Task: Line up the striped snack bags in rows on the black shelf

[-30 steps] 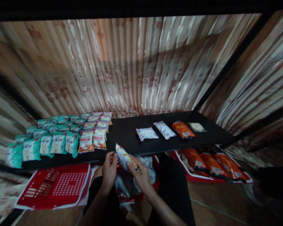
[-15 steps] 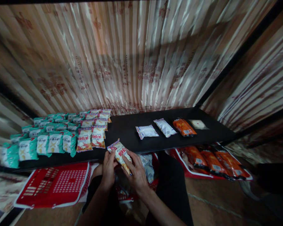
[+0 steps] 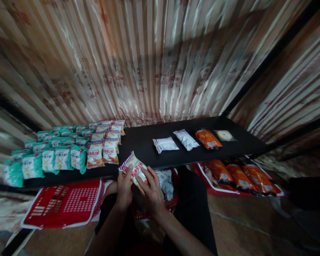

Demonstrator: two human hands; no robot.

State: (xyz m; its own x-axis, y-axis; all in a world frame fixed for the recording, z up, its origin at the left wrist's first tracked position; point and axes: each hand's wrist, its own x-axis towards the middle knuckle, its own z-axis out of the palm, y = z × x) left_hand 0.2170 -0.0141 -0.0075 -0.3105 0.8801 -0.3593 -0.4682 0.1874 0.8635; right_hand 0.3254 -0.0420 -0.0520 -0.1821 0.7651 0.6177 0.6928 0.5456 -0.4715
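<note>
Both hands grip one snack bag [image 3: 134, 170], cream and orange with red lettering and a striped edge, tilted in front of the shelf's near edge. My left hand [image 3: 124, 188] is closed on its left side, thumb on the front. My right hand [image 3: 152, 190] lies over its lower right part with fingers across the front. To the left, matching snack bags [image 3: 110, 151] stand in two columns on the black shelf [image 3: 138, 142]. Beside them are rows of teal snack bags [image 3: 62, 158].
Two white packets [image 3: 165, 144], an orange packet [image 3: 207, 138] and a clear packet with a round white item [image 3: 224, 135] lie on the shelf's right half. Below are a red basket [image 3: 82, 202] at left, another with orange packets [image 3: 240, 176] at right, and white packets [image 3: 165, 185] between my knees.
The held snack bag has turned so its front faces me more and its striped edge shows wider. Both hands stay on it. The view has shifted slightly.
</note>
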